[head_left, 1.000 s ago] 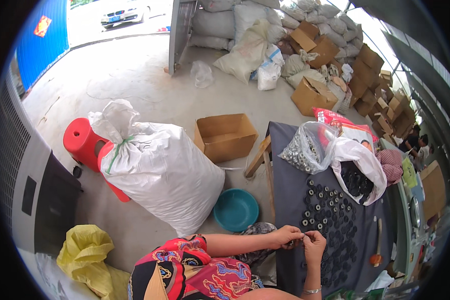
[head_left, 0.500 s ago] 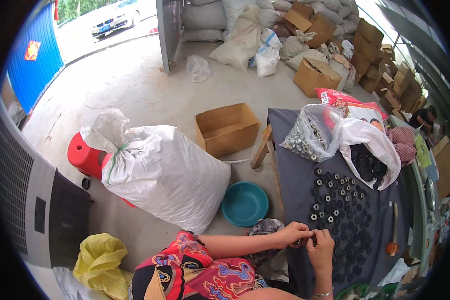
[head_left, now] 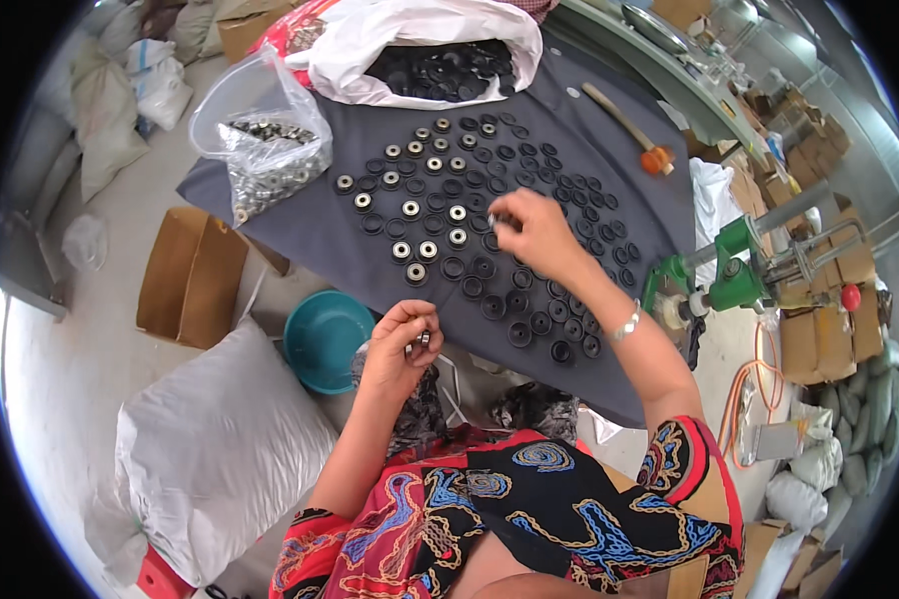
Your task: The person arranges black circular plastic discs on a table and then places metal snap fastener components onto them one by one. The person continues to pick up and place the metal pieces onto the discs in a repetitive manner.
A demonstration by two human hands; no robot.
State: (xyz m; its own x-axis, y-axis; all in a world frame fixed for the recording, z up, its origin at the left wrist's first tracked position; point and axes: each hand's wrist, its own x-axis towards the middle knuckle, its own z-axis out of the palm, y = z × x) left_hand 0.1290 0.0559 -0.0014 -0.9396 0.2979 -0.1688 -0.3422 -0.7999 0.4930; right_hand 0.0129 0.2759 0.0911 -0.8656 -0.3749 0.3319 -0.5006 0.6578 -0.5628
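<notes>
My left hand point(head_left: 398, 349) is curled at the table's near left edge, holding small metal bearings point(head_left: 420, 340) in its fingers. Out over the middle of the table, my right hand point(head_left: 534, 235) pinches a small bearing point(head_left: 493, 221) just above the black round plastic parts point(head_left: 491, 307). Those parts lie in loose rows on a dark grey cloth point(head_left: 579, 120). Toward the left, several of them have a shiny bearing point(head_left: 411, 209) sitting in the middle; those on the right show no metal.
A clear bag of bearings point(head_left: 270, 165) and a white sack of black parts point(head_left: 330, 50) stand at the far side. A mallet point(head_left: 656, 160) lies far right, near a green hand press point(head_left: 737, 280). Left on the floor are a teal basin point(head_left: 328, 339), a cardboard box point(head_left: 185, 280) and a full white sack point(head_left: 220, 439).
The view has swung toward the table. My hands, together at the fingertips before, are now apart, the right one reaching over the laid-out parts and the left one back at the edge.
</notes>
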